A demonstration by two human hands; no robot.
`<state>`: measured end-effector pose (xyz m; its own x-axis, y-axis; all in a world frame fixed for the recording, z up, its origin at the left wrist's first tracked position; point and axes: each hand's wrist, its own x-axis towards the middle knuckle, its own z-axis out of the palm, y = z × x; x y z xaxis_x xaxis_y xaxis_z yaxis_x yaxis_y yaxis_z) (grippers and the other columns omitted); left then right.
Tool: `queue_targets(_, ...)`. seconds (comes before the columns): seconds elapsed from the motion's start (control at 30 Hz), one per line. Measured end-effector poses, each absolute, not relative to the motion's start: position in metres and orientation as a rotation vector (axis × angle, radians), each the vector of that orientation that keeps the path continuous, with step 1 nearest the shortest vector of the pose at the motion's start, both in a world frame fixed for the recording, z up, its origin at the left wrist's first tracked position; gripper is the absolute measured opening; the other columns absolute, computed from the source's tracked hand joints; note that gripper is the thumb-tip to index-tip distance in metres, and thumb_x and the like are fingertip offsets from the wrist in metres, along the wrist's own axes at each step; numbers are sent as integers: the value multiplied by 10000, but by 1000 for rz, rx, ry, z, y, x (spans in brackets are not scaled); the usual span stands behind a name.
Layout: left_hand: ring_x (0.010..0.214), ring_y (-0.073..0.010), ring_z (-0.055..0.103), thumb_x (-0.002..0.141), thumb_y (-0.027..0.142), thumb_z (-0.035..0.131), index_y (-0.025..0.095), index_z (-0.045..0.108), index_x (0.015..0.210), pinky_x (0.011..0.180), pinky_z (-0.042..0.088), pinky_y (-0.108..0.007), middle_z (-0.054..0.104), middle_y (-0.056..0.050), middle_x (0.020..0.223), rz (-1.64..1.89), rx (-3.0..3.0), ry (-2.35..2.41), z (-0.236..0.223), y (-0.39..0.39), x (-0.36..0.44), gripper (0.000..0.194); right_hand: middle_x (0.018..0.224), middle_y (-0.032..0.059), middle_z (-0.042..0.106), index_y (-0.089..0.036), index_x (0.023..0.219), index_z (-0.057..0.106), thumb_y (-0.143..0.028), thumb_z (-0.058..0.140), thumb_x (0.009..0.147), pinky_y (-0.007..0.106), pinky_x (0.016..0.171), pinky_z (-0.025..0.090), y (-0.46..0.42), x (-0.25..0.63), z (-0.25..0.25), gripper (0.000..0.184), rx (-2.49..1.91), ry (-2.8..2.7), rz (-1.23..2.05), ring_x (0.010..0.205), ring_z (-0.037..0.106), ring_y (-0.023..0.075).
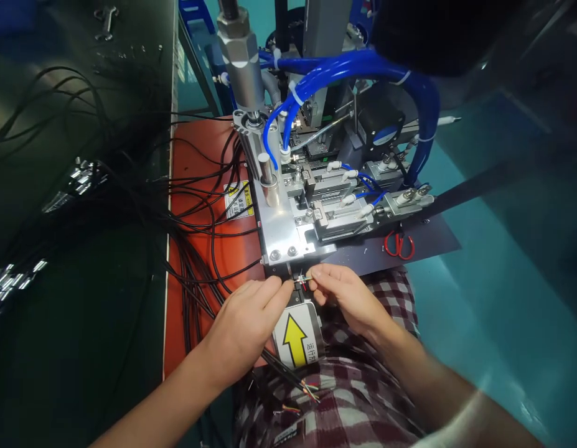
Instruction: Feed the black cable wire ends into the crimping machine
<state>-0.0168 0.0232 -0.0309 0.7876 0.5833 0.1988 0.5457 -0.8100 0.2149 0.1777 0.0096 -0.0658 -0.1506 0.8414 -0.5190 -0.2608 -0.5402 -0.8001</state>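
In front of the machine's metal block, both of my hands meet over a small dark fixture. My right hand is closed, thumb and fingertips pinching the ends of thin coloured wires. A small white piece sits at the wires, between the two hands. My left hand is closed too, its fingertips just left of that piece; what they grip is hidden. Below them is a white cover with a yellow arrow. Black cables with stripped, coloured wire ends lie over my lap.
Many black cables run across the orange mat from the dark table at left, where shiny metal-ended bundles lie. Blue air hoses arch over the machine. Red-handled scissors lie on the right plate. A wrench lies far left.
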Motion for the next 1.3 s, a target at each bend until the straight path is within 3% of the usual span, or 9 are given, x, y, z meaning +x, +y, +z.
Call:
queue_targets(0.13, 696, -192, 551, 932, 83, 330, 65, 529, 1159, 607, 485, -309, 631, -115, 896, 457, 2832, 878, -31, 25, -16, 302, 654, -26, 545, -149, 786, 619, -476, 621, 764, 247, 523, 321, 5, 180, -73, 328, -1339, -650, 1698, 500, 465, 88)
queue_targets(0.3, 710, -190, 568, 962, 118, 301, 63, 541, 1146, 613, 492, -305, 638, -118, 895, 491, 2822, 879, -30, 26, -15, 308, 593, -37, 507, -175, 712, 565, -447, 594, 804, 256, 533, 361, 3, 174, -66, 288, -1352, -867, 1621, 513, 454, 105)
queue_targets(0.43, 726, -188, 576, 962, 115, 314, 59, 546, 1147, 626, 493, -301, 641, -120, 905, 506, 2823, 876, -31, 26, -15, 301, 539, -54, 451, -190, 714, 560, -414, 622, 783, 247, 468, 328, 2, 171, -63, 242, -1461, -943, 1498, 479, 404, 107)
queue_targets(0.7, 707, -190, 571, 964, 130, 308, 69, 546, 1148, 600, 490, -304, 640, -124, 903, 506, 2814, 875, -33, 26, -16, 307, 575, -39, 505, -173, 764, 577, -434, 627, 783, 243, 475, 366, -13, 167, -68, 266, -1418, -844, 1674, 478, 456, 107)
queue_targets(0.8, 713, -185, 577, 961, 127, 308, 83, 552, 1143, 608, 491, -299, 641, -117, 904, 496, 2812, 890, -33, 25, -16, 308, 590, -23, 525, -177, 752, 592, -360, 605, 810, 252, 470, 357, -17, 163, -63, 193, -1558, -964, 1459, 481, 453, 114)
queue_targets(0.93, 712, -173, 580, 951, 114, 312, 108, 547, 1162, 616, 492, -289, 640, -106, 906, 489, 2822, 904, -35, 24, -17, 316, 693, 14, 583, -192, 759, 586, -226, 530, 866, 289, 593, 404, -16, 166, -55, 126, -1628, -1432, 938, 578, 515, 142)
queue_targets(1.03, 695, -168, 572, 952, 115, 313, 108, 547, 1155, 605, 489, -285, 641, -106, 905, 512, 2833, 904, -36, 24, -17, 310, 719, 25, 582, -202, 774, 554, -186, 490, 886, 303, 635, 402, -13, 171, -52, 130, -1570, -1659, 752, 626, 537, 160)
queue_targets(1.3, 708, -176, 579, 950, 115, 314, 98, 560, 1124, 620, 495, -293, 642, -112, 897, 500, 2864, 899, -34, 25, -16, 302, 733, 11, 548, -205, 776, 537, -205, 492, 890, 284, 608, 397, -7, 174, -54, 122, -1513, -1554, 925, 620, 515, 145)
